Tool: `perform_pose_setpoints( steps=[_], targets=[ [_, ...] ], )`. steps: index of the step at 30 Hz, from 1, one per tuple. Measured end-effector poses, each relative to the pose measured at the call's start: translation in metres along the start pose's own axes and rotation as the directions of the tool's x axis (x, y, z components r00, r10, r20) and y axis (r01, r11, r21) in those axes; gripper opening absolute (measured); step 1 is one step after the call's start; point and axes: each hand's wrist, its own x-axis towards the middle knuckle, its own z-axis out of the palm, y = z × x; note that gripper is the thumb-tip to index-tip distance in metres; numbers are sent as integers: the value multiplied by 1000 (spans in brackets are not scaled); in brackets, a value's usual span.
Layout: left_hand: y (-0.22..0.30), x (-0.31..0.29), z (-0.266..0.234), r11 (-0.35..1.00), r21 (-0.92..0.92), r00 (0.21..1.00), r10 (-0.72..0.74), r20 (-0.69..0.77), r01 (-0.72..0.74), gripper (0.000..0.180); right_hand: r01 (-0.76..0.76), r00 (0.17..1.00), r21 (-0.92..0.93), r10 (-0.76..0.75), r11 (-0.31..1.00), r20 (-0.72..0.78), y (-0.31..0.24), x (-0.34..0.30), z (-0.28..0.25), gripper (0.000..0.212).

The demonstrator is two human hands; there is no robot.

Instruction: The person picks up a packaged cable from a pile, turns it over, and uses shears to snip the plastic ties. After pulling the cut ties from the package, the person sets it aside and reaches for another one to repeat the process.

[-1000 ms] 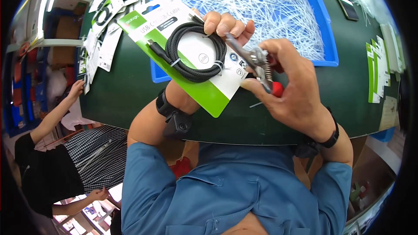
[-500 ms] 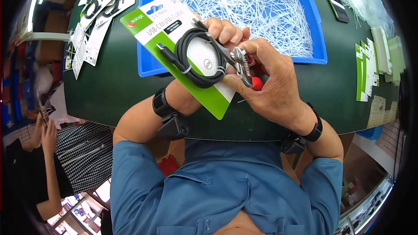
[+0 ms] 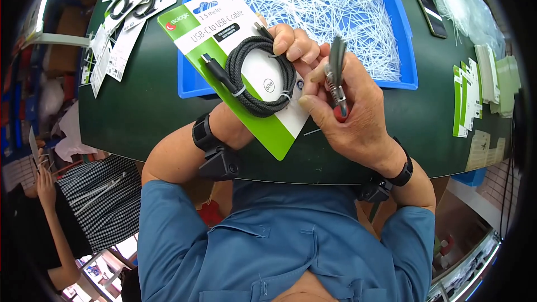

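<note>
My left hand (image 3: 293, 42) holds a green and white cable card (image 3: 274, 137) from behind, its fingers curled over the right edge. On the card's face lies a coiled black braided cable (image 3: 240, 59), bound by pale ties at its lower left and lower right. One cable plug points up at the left of the coil; the other is by my left fingertips. Right of the card, my right hand (image 3: 358, 103) is closed round a pair of cutting pliers (image 3: 337, 70) with red on the handle. The jaws point upward, apart from the cable.
A blue tray (image 3: 411, 50) full of white plastic strips stands behind my hands on the green table (image 3: 414, 112). Carded cables (image 3: 128, 22) pile up at the left. A phone (image 3: 428, 8), clear plastic bags (image 3: 453, 0) and cards (image 3: 467, 98) lie at right. Another person's hand (image 3: 46, 187) shows far left.
The pliers have moved from over the coil's right side to beyond the card, and their jaws have swung upright. The card stays in my left hand, almost in place.
</note>
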Motion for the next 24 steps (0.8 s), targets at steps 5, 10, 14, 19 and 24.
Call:
perform_pose_setpoints(
  steps=[5,10,14,19,24],
  targets=[
    [5,5,-5,998,35,991,49,127,-54,47,11,999,-40,-12,999,-32,2,0,1,39],
    [1,3,-7,999,0,994,41,99,-41,47,115,992,-141,-122,983,-38,2,0,6,39],
    [-1,5,-7,999,9,996,32,85,-33,44,132,991,-202,-135,970,-1,3,5,3,38],
    [8,7,1,999,35,995,7,102,-11,42,144,989,-94,-145,985,-3,-1,7,5,36],
    [35,10,7,956,254,981,112,158,-150,39,166,983,-277,-180,946,-24,-17,11,-22,28]
  ],
)
